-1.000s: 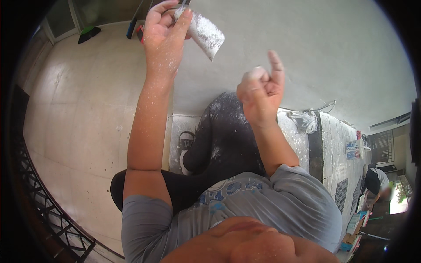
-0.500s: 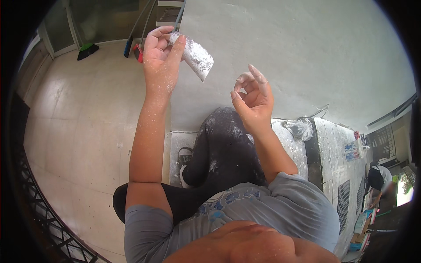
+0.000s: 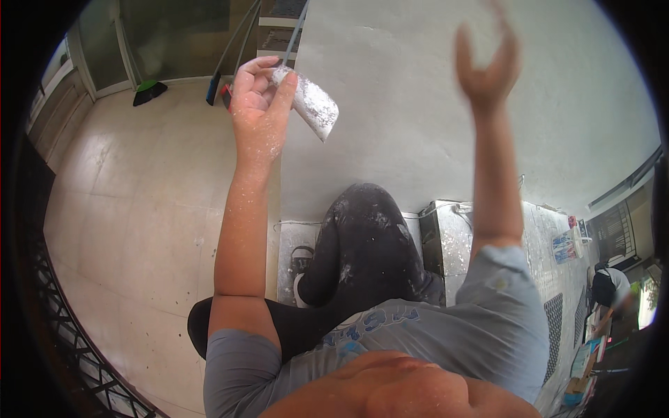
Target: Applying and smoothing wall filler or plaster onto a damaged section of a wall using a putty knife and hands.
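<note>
My left hand is raised at the upper left, thumb and fingers pinching a curled sheet that looks like sandpaper. White powder coats the sheet and dusts my fingers and wrist. Higher up to the right, my right hand is smeared by motion in front of the smooth grey-white wall. Its thumb and fingers are apart with nothing seen between them. Whether that hand touches the wall I cannot tell.
My powder-marked dark trouser knee is bent near the wall's foot. Brooms and cardboard boxes stand at the upper left beyond the tiled floor. A white-dusted ledge lies right; another person bends at far right.
My right hand has swung up and to the right across the wall, and its curled fingers have spread. My left hand still holds the sheet in nearly the same place.
</note>
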A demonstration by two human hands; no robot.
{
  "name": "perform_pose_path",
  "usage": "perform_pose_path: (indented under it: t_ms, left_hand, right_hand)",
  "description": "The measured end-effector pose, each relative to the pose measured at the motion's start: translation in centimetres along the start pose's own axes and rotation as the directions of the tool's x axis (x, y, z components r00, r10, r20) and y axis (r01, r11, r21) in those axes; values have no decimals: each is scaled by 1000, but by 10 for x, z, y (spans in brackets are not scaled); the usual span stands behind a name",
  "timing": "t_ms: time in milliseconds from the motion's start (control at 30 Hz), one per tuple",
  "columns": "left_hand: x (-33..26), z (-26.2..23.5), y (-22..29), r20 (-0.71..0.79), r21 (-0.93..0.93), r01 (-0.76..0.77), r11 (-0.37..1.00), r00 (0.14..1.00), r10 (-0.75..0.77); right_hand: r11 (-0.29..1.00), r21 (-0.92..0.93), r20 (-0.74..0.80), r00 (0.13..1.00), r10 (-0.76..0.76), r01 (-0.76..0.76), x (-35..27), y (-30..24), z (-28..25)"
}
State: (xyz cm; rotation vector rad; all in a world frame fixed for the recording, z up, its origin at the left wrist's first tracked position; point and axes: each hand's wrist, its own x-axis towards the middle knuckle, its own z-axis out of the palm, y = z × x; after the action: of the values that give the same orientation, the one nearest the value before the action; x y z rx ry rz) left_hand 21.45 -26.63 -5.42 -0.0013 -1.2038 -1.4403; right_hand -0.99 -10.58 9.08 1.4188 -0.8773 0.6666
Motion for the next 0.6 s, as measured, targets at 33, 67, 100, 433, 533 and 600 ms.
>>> perform_pose_path:
  t_ms: [33, 67, 100, 433, 533, 600]
  left_hand:
    - [1, -1, 1, -45, 8, -13, 1000, 999, 14]
    - [2, -1, 3, -15, -1, 2, 1000, 1000, -2]
    - [3, -2, 6, -18, -11, -8, 1000, 1000, 8]
    - [15, -46, 66, -206, 100, -271, 957, 936, 286]
    - [14, -50, 73, -282, 106, -249, 963, 921, 269]
    - [13, -48, 76, -290, 105, -247, 963, 919, 267]
  right_hand:
    - [993, -117, -18, 1000, -21, 19, 17, 33, 11]
    - [963, -263, -145, 989, 14, -52, 38, 61, 25]
    - [928, -360, -78, 994, 74, -97, 42, 66, 36]
    - [490, 829, 542, 172, -823, -269, -97, -139, -7]
    - [834, 504, 623, 573, -532, 226, -26, -46, -3]
    - [958, 100, 592, 758, -274, 269, 36, 19, -3]
